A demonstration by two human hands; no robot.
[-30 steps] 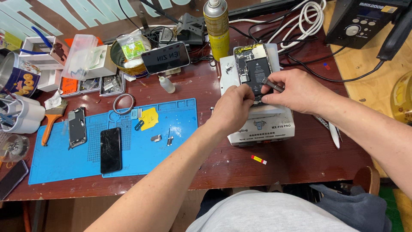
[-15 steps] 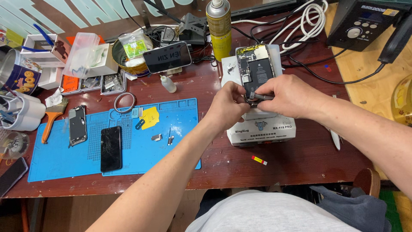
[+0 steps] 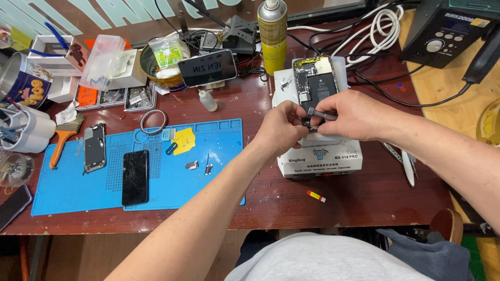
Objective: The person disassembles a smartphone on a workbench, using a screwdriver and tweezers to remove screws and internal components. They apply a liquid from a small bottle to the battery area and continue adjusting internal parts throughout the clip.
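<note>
a dark reddish-brown wooden counter (image 3: 364, 198) fills most of the view, its surface scuffed and glossy under even, bright indoor light. along its far edge runs a brown panel with pale green slanted stripes (image 3: 78, 13). to the right stands a lighter, yellowish wooden surface (image 3: 442, 88). below the near edge of the counter, a strip of tan floor (image 3: 78, 255) shows.

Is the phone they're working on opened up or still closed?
Opened: the phone lies on the white box with battery and circuitry exposed.
</note>
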